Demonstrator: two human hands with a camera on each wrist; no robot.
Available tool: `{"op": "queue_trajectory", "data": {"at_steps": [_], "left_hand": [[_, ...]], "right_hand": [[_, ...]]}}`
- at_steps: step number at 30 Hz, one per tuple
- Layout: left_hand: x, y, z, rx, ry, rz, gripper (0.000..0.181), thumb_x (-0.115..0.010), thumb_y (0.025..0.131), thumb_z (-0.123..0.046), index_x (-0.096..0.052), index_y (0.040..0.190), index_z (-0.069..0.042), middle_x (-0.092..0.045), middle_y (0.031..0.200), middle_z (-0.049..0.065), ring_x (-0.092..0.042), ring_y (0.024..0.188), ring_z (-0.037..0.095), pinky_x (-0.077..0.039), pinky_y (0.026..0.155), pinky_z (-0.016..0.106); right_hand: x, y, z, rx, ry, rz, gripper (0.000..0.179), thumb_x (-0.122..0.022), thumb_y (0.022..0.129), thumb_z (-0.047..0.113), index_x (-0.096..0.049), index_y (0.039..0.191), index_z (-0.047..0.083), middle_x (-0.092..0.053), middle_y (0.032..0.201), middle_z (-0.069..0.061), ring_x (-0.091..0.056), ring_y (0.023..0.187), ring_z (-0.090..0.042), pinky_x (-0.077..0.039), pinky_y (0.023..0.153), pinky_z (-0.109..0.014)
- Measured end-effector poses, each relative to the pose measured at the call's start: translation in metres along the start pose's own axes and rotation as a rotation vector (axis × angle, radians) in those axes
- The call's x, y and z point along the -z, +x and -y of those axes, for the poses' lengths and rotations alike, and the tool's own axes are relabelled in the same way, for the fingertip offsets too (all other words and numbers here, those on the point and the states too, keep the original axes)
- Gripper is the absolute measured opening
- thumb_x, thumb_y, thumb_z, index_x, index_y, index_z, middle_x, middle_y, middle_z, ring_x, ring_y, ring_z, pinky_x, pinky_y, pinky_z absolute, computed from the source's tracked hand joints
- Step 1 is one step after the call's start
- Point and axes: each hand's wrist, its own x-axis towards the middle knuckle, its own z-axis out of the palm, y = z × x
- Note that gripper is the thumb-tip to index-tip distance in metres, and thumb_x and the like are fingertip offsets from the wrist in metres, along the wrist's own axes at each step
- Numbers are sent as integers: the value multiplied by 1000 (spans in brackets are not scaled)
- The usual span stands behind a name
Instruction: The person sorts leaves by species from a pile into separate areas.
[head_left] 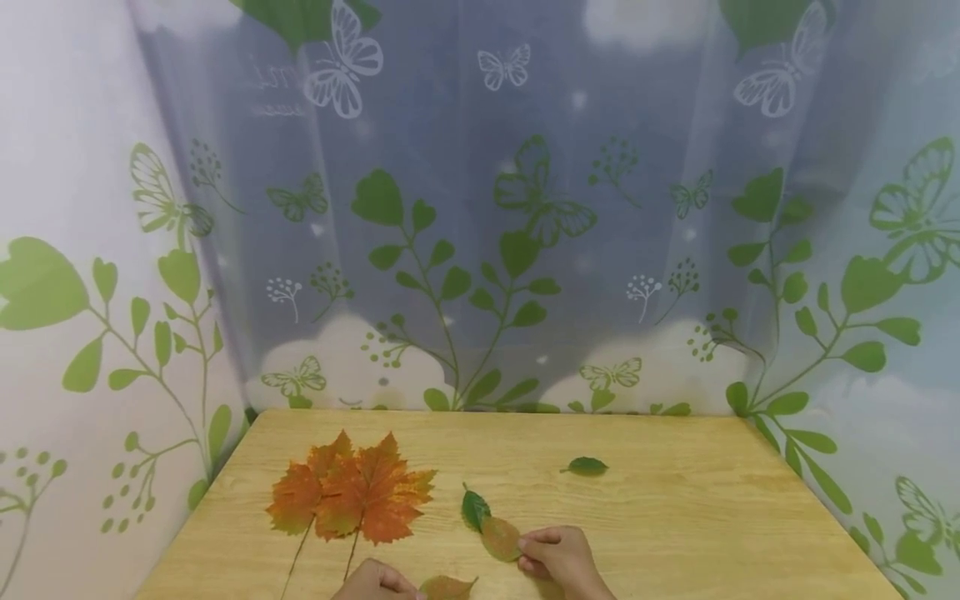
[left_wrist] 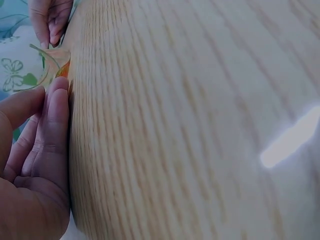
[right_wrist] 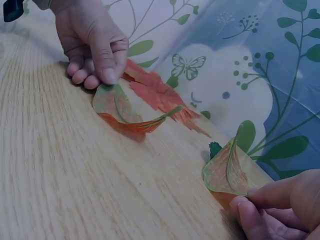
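My left hand [head_left: 375, 581], at the bottom edge of the head view, pinches one edge of an orange-green leaf [head_left: 448, 587] between thumb and fingers. In the right wrist view this leaf [right_wrist: 122, 110] curls up, its short stem pointing away from the hand. A second, rounder orange-green leaf [head_left: 499, 538] is pinched at its edge by my right hand [head_left: 561, 558]. Just behind that leaf lies a small dark green leaf [head_left: 475, 508], partly overlapped by it. In the left wrist view the left fingers [left_wrist: 57, 115] rest close along the wood.
Several orange maple leaves [head_left: 382, 492] with long thin stems lie overlapping on the left of the wooden table [head_left: 675, 508]. Another green leaf [head_left: 587, 467] lies farther back, right of centre. A curtain [head_left: 465, 350] printed with plants and butterflies hangs behind the table and along both sides.
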Motion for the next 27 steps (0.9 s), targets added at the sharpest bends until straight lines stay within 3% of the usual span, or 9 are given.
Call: {"op": "queue_trajectory", "data": {"at_steps": [6, 17, 27], "left_hand": [[2, 0, 4, -5, 14, 3, 27, -75, 83, -24, -75, 84, 3, -71, 72, 10, -66, 60, 13, -56, 60, 31], [1, 2, 3, 24, 57, -2, 23, -74, 84, -22, -76, 84, 1, -72, 73, 10, -66, 61, 13, -56, 61, 31], [-1, -1, -5, 21, 68, 9, 22, -73, 85, -21, -76, 85, 1, -72, 75, 10, -67, 62, 12, -56, 62, 29]], "right_hand": [[-2, -1, 6, 1, 37, 46, 22, -68, 87, 4, -66, 103, -12, -70, 85, -6, -68, 70, -9, -56, 69, -23], [-8, -3, 38, 22, 143, 186, 33, -66, 90, 8, -60, 113, -13, -68, 89, -8, -68, 75, -9, -55, 76, -22], [-17, -7, 62, 30, 189, 234, 40, -66, 90, 9, -56, 119, -16, -65, 102, -11, -68, 83, -11, -54, 81, -23]]}}
